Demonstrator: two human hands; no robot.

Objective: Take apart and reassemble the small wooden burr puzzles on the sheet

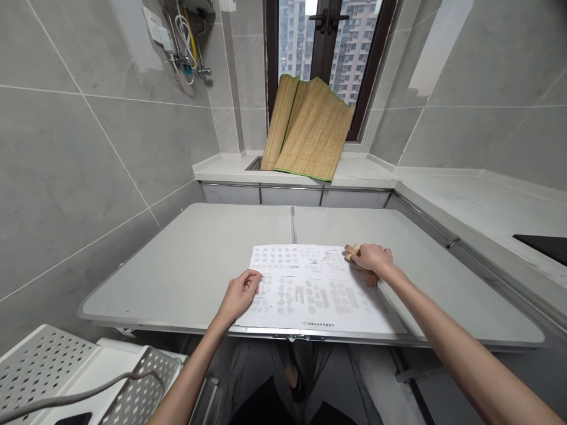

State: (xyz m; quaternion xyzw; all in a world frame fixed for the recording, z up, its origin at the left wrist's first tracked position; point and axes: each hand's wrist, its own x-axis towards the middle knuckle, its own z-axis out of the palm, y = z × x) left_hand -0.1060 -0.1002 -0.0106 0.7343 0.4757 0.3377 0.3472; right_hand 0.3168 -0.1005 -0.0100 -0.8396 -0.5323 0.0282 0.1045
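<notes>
A large printed sheet (287, 313), with rows of small grey diagrams, lies flat on the white folding table (168, 260). My left hand (241, 292) rests at the sheet's left edge, its fingers loosely curled with nothing visible in them. Near the sheet's upper right corner, my right hand (374, 258) has its fingers closed on a small cluster of light wooden pieces (351, 252). Another wooden piece (372, 278) shows just under that hand, partly covered by it. How the pieces fit together is too small to make out.
A folded bamboo mat (314, 130) leans against the window on the white counter (367, 168). White perforated plastic furniture (48, 360) with a grey cable stands at lower left. A black panel (543, 248) lies on the right counter. A seam crosses the table's middle.
</notes>
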